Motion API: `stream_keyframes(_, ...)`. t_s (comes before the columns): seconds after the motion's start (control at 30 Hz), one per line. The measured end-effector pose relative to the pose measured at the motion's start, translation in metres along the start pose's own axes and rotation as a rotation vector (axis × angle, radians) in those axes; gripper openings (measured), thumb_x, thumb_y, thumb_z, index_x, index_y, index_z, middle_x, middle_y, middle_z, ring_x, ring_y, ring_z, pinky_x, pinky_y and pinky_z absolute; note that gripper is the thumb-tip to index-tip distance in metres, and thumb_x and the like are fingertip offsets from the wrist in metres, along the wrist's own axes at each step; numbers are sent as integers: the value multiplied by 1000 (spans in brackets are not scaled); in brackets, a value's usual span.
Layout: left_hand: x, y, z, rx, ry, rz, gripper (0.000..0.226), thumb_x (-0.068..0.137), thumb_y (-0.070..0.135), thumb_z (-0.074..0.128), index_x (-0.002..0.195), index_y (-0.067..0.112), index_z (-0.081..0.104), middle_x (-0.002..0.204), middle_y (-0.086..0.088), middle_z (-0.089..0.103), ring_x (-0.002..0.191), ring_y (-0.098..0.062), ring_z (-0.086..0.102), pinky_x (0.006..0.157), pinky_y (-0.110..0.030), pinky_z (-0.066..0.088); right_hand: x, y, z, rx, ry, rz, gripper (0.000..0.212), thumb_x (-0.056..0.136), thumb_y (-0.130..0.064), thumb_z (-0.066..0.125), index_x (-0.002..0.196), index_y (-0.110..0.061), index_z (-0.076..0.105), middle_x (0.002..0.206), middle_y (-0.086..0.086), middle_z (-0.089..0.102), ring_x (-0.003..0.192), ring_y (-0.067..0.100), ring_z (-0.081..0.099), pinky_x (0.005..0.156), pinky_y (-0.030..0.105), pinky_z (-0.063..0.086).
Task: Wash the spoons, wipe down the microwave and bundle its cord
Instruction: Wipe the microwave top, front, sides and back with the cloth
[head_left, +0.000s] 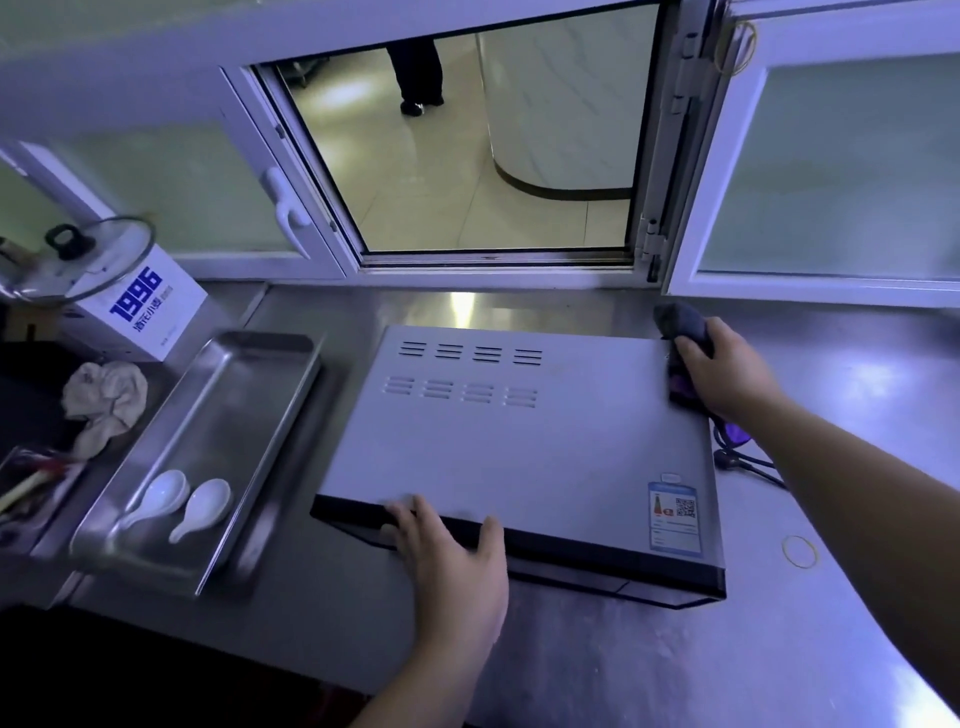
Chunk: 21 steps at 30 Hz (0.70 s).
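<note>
The microwave (519, 441) sits in the middle of the steel desk (857, 364), and we look down on its flat grey top. The step in hand looks like the wipe-down. The right hand (727, 374) is at the top's far right corner, at about 2 o'clock. Its fingers are closed tight around a dark cloth (683, 332). The left hand (447, 545) lies flat on the front edge at about 7 o'clock, fingers apart, holding nothing, just pressing the box so it does not slide.

To wipe well, I think the cloth should lie flat and go in long, straight strokes from the back toward the front. It should go softly over the air slots (467, 374) so no water drips in, and gently near the sticker (675, 514) at 5 o'clock. The left hand should keep pressing down.

The cord (743, 457) lies loose on the desk at 3 o'clock, just beside the microwave. A rubber band (799, 551) waits near it at 4 o'clock. Two white spoons (182, 501) rest in a steel tray (249, 415) at 9 o'clock.
</note>
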<state>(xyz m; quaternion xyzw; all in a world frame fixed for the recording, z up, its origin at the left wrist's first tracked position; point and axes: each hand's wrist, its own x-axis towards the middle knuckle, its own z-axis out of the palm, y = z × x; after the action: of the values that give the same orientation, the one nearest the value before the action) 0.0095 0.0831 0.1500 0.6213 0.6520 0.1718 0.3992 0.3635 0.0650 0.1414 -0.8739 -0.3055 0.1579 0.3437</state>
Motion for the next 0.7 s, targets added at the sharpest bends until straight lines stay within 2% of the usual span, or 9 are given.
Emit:
stream_keyframes(0.2,37,5,-15,106,-47,93,91,101,40,59,166,11,3,172,1,-19,158,-15,-20,129,-43,8,-34,13,-5,34,70,99,23,101,-41,49,96,-19,47,97,8,60,86,31,55,73,42,44)
stream_keyframes(0.43,96,23,-19,292,-87,218,87,102,44,55,165,10,5,173,-1,-13,159,-19,-15,127,-43,8,-114,18,-11,116,139,174,17,101,-26,51,91,-14,46,90,6,55,81,31,51,66,39,34)
stream_keyframes(0.5,117,24,-21,355,-106,288,84,101,49,53,163,9,14,174,-1,-9,160,-19,-12,128,-46,10,-137,17,-7,143,172,208,15,99,-24,51,88,-16,46,88,5,56,79,27,53,63,39,35)
stream_keyframes(0.6,147,35,-24,440,-154,395,76,103,50,50,161,9,21,174,-5,-2,160,-19,-5,128,-44,10,-181,5,0,235,221,268,15,98,-20,51,85,-15,47,81,0,56,71,11,51,58,32,38)
stream_keyframes(0.7,174,54,-23,542,-190,461,75,104,49,49,161,8,22,174,-8,2,161,-22,-2,129,-42,9,-227,0,20,316,209,308,11,98,-18,57,89,-19,51,87,0,58,82,21,56,66,40,42)
